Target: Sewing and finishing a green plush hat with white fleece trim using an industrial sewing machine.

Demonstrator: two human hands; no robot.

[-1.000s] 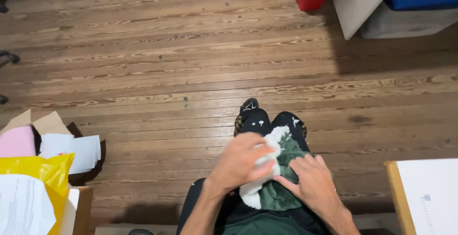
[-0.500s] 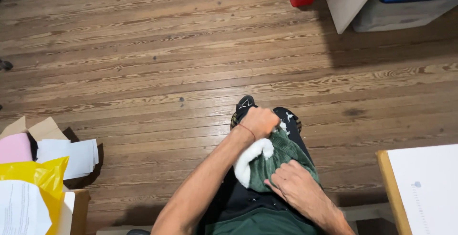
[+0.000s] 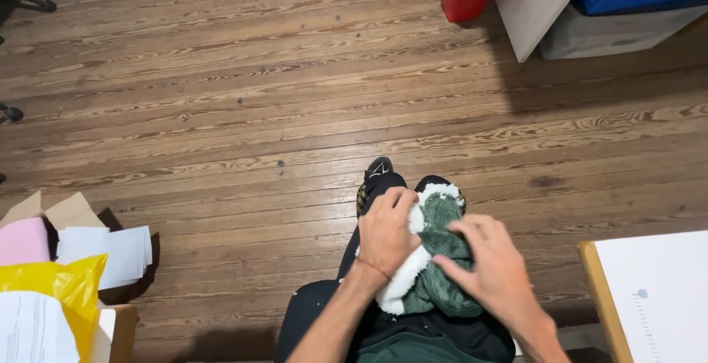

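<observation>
Your left hand (image 3: 385,234) clutched the soft, light green corduroy garment (image 3: 442,260) by its fleece lining; your right hand (image 3: 494,267) pressed it, grip half spread.

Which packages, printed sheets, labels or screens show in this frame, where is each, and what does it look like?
Yellow plastic bag: lower left, crumpled, glossy.
Cardboard box: left edge, brown flaps open, something pink inside.
White paper sheets: beside the box, loose stack.
Printed sheet: bottom left corner, white with grey lines.
White sheet: on the wooden board at right, small blue mark.
No screens.
</observation>
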